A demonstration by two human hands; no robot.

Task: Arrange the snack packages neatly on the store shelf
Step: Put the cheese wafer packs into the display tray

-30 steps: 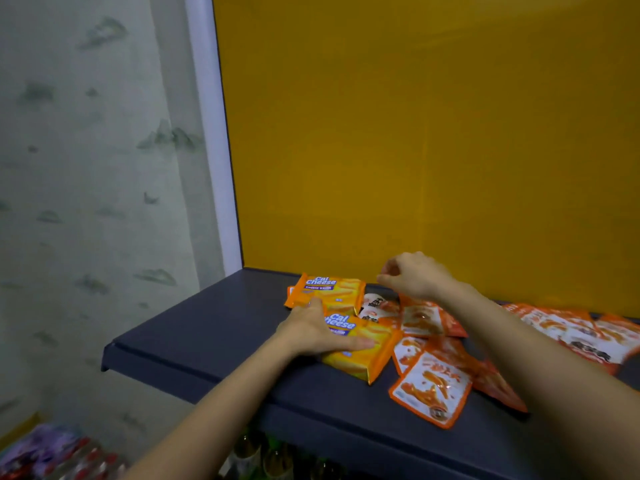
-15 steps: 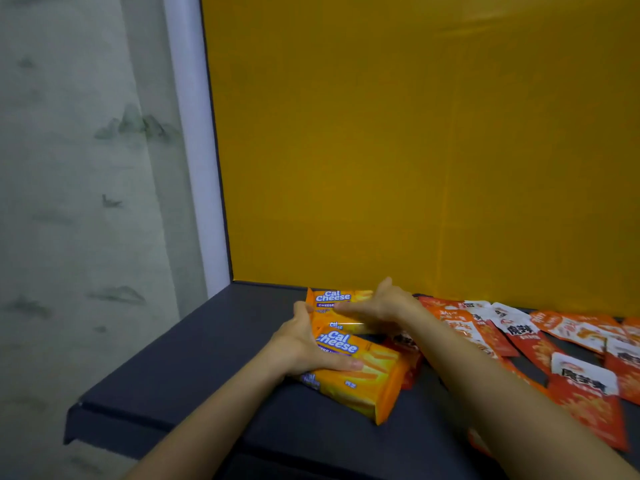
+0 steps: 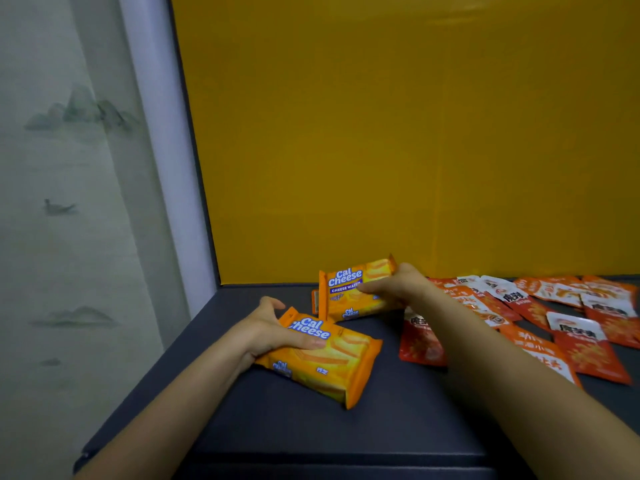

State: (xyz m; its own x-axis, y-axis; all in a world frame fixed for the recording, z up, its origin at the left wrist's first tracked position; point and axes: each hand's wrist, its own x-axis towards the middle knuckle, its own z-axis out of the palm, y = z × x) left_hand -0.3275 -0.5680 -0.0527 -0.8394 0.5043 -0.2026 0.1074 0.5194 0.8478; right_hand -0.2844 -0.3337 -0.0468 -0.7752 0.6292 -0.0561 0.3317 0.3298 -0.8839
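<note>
Orange near Cal Cheese pack [image 3: 322,362] lies flat on the dark shelf [image 3: 311,427], long axis rear-left to front-right, its left end gripped by the left hand [image 3: 266,330]. Right hand [image 3: 398,289] grips rear Cal Cheese pack [image 3: 353,292], standing on edge, axis left-right. Red sachets [image 3: 554,323] lie scattered to the right.

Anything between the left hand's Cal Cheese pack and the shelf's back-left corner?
Nothing visible. The left hand holds the near pack; the second pack, in the right hand, stands right of that path across the shelf.

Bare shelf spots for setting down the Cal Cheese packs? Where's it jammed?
Free: back-left corner of shelf, between yellow back panel, left edge and far Cal Cheese pack; front strip between the forearms, below near Cal Cheese pack. Crowded: right side, overlapping red sachets.
</note>
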